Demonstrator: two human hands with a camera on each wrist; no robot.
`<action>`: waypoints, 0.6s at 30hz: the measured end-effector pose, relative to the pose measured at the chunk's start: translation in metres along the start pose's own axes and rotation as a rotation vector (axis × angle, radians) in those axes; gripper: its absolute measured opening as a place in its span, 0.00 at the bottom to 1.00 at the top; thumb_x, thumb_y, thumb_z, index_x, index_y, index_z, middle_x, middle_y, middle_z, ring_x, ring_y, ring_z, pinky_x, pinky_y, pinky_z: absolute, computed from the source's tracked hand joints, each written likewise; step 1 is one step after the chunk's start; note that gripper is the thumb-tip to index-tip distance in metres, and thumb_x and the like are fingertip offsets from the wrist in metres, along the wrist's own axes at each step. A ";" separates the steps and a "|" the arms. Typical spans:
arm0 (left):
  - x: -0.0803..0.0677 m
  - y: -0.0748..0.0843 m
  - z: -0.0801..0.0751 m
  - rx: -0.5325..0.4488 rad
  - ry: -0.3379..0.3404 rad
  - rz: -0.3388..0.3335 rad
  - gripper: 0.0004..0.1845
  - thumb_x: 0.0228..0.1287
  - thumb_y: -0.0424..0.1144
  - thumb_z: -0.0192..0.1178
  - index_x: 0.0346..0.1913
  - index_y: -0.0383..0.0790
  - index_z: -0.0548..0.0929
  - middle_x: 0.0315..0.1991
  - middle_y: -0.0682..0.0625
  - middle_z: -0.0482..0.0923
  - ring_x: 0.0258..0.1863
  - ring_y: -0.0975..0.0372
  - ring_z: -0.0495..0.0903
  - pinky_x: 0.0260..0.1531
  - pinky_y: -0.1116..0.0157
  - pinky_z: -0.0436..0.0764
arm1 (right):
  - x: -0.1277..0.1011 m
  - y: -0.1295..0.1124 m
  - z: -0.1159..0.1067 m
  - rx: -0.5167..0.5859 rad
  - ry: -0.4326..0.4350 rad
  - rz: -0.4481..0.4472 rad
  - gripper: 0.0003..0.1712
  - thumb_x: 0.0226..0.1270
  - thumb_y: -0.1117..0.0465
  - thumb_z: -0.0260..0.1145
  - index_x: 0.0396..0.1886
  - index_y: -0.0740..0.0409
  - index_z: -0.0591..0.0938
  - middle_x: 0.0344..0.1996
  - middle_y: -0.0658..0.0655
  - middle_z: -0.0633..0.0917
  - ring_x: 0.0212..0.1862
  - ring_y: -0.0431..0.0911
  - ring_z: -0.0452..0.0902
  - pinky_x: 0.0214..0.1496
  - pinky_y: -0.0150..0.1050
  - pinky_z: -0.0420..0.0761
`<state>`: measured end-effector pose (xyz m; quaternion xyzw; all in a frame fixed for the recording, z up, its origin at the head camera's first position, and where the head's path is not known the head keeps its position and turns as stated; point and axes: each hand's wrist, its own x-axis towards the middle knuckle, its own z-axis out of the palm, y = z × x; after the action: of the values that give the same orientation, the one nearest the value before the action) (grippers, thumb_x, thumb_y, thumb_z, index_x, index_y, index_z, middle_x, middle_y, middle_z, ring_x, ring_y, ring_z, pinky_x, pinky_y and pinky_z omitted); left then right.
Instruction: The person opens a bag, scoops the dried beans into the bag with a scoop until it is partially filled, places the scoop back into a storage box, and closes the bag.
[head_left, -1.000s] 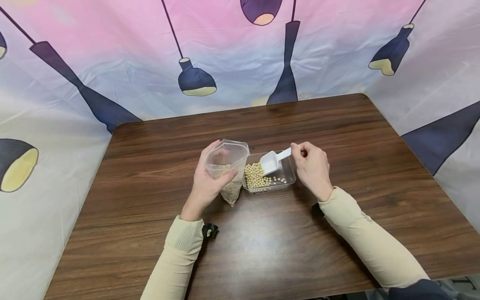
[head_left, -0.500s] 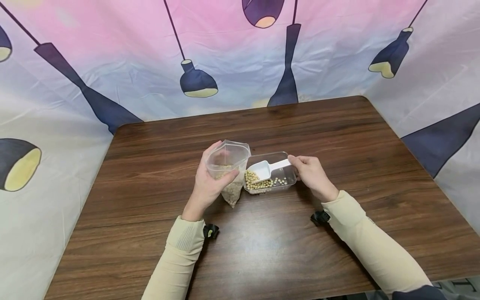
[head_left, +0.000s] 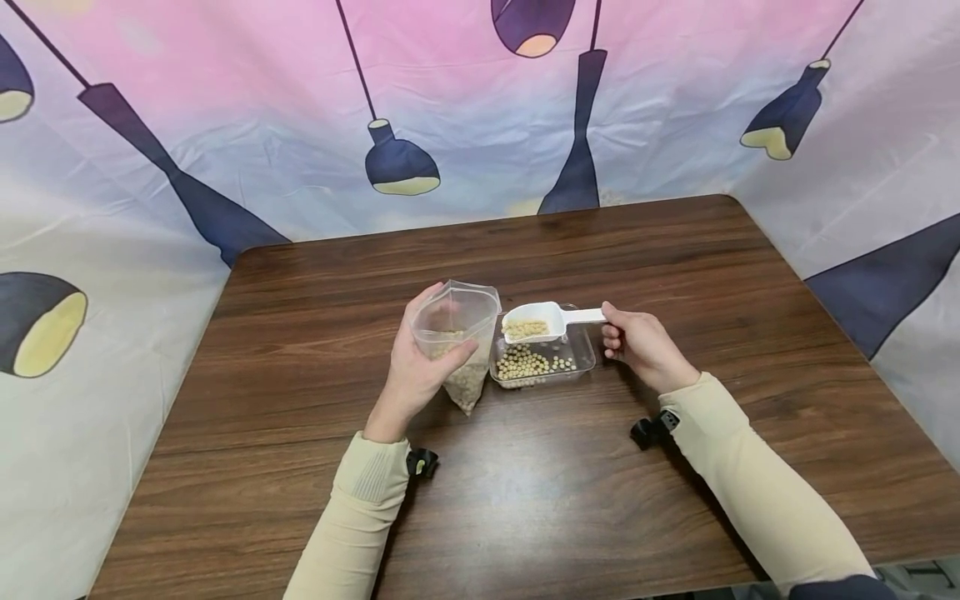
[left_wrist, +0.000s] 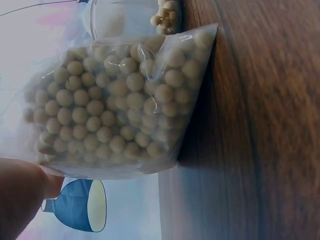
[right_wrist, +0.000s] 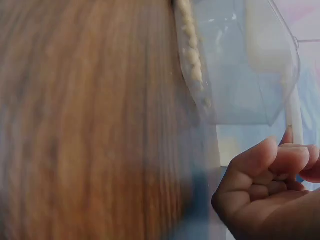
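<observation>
Left hand (head_left: 417, 367): curled round a clear bag (head_left: 457, 333) near the table's (head_left: 300, 467) middle.
Right hand (head_left: 637, 343): grips the white scoop (head_left: 542, 321), loaded, above the clear tub (head_left: 581, 354).
Left wrist view: the bag's beans (left_wrist: 115, 105) fill its lower corner.

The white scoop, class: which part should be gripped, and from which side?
Grip the white scoop by its straight handle, coming from the right. The bowl faces up, loaded with beans, and points toward the bag; the right hand holds that handle end.
</observation>
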<state>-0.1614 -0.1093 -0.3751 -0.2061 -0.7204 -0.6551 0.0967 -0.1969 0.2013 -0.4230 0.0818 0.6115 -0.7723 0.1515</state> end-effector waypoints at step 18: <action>0.001 0.000 -0.001 0.005 -0.012 0.023 0.40 0.52 0.21 0.67 0.68 0.27 0.61 0.54 0.27 0.72 0.57 0.41 0.70 0.52 0.55 0.71 | -0.036 -0.084 0.024 0.225 0.009 -0.336 0.16 0.72 0.55 0.61 0.26 0.59 0.74 0.17 0.51 0.68 0.24 0.44 0.62 0.31 0.34 0.70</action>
<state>-0.1620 -0.1103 -0.3745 -0.2180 -0.7202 -0.6509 0.1005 -0.1894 0.2008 -0.3287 -0.0015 0.5270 -0.8498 0.0074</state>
